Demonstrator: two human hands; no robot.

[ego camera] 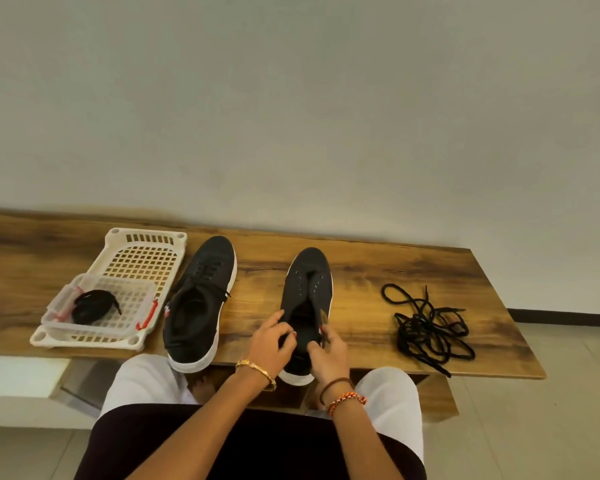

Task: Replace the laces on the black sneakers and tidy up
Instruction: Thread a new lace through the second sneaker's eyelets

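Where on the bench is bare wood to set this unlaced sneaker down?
Bare wood lies between the unlaced sneaker and the loose laces, also behind those laces. The left side is crowded: white tray and laced sneaker.

Your left wrist: gold bangle point(257, 370).
Your right wrist: brown band point(336, 385), orange braided thread point(347, 400).
Your legs: white trousers point(137, 382).
Your nails: red polish.

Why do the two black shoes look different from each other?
The left sneaker has a black lace threaded through its holes, while the right sneaker shows bare eyelets with no lace. Nobody touches the left sneaker; the left hand and right hand both hold the right sneaker at its heel end. Both are black with white soles, toes pointing to the wall, on the wooden bench.
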